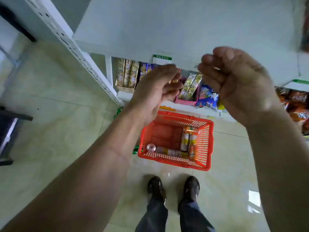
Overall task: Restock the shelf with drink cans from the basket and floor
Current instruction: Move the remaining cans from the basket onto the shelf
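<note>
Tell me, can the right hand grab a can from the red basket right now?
Probably not yet. The right hand is up by the shelf edge, and the cans lie low in the basket on the floor. Nothing covers them, though.

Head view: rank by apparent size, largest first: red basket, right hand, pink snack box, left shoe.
1. Red basket
2. Right hand, though it sits much nearer the camera, so its true rank is unsure.
3. Pink snack box and left shoe look alike, and the box is partly hidden.

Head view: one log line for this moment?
left hand: raised, holds nothing | right hand: raised, curled, holds nothing | basket: on floor, cans inside
</note>
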